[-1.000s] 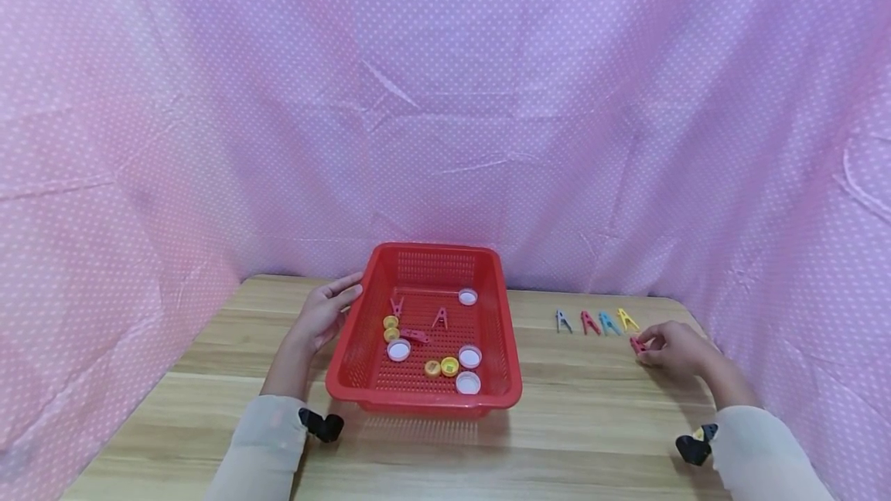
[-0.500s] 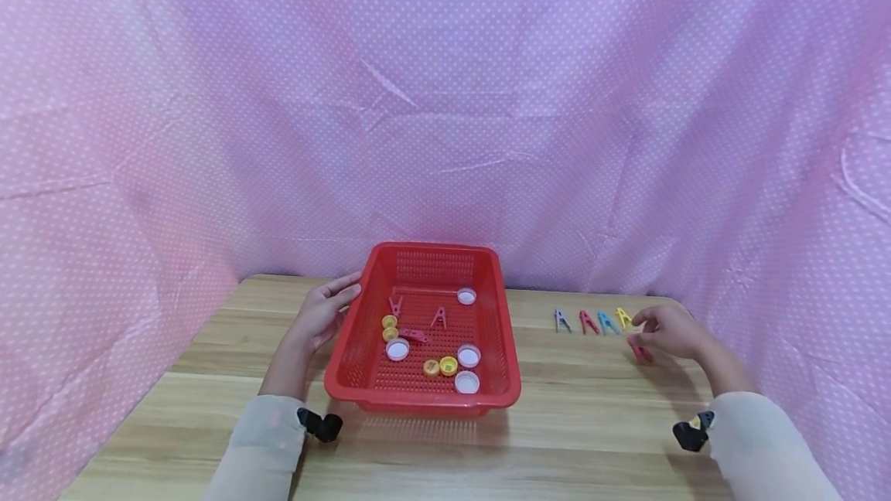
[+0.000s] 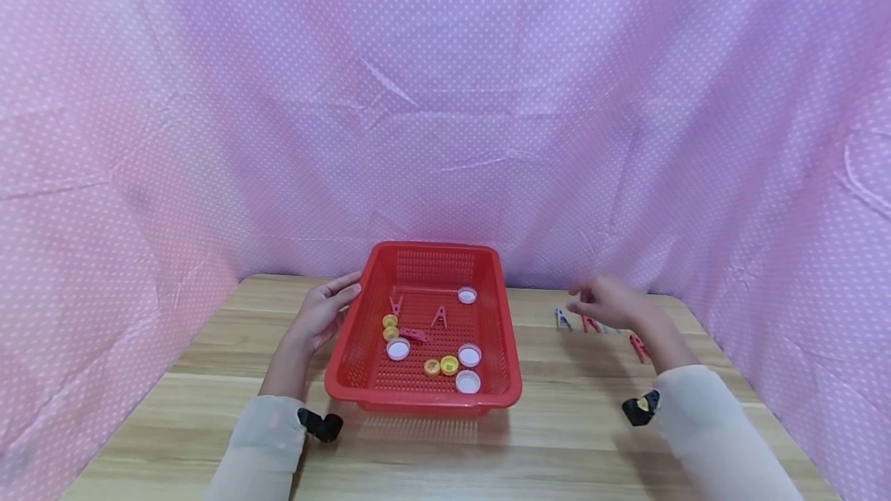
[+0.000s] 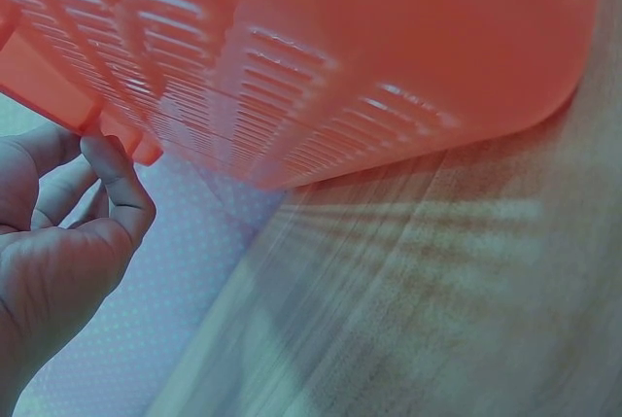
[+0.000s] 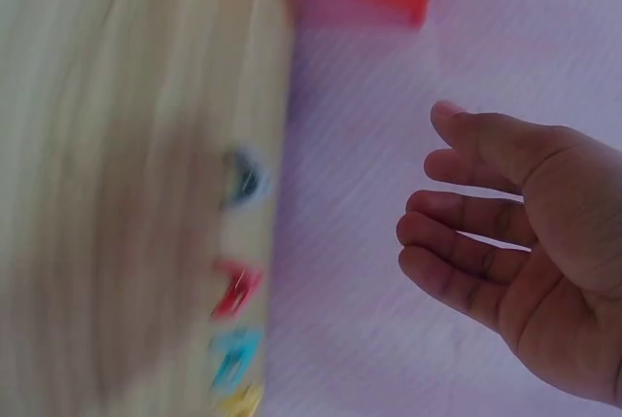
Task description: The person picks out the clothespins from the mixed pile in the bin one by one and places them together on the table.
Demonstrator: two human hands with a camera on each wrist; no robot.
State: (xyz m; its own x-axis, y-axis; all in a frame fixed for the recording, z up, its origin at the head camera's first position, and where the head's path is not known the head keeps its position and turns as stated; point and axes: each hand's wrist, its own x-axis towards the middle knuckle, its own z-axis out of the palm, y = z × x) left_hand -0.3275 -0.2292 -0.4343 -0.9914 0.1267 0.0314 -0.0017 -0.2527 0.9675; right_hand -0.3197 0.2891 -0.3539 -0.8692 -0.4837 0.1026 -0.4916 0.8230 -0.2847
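My left hand (image 3: 326,314) pinches the rim of a red plastic basket (image 3: 337,362) at its left side; the left wrist view shows thumb and fingers (image 4: 121,189) on that rim. My right hand (image 3: 612,304) hovers above a row of clothespins at the right, fingers loosely bent, nothing in it. Below it lie a grey-blue clothespin (image 3: 562,320) and a red clothespin (image 3: 590,324). The right wrist view also shows a light blue clothespin (image 5: 236,359) and part of a yellow clothespin (image 5: 243,400). Another red clothespin (image 3: 637,347) lies nearer the forearm.
Inside the basket are pink-red clothespins (image 3: 439,318), several yellow caps (image 3: 448,366) and several clear-rimmed white lids (image 3: 469,356). The wooden table (image 3: 557,439) ends at a pink dotted curtain (image 3: 445,138) behind and at the sides.
My right hand has let go of the nearest red clothespin, which stays on the table. The hand has lifted and moved left over the row. My left hand keeps its hold.
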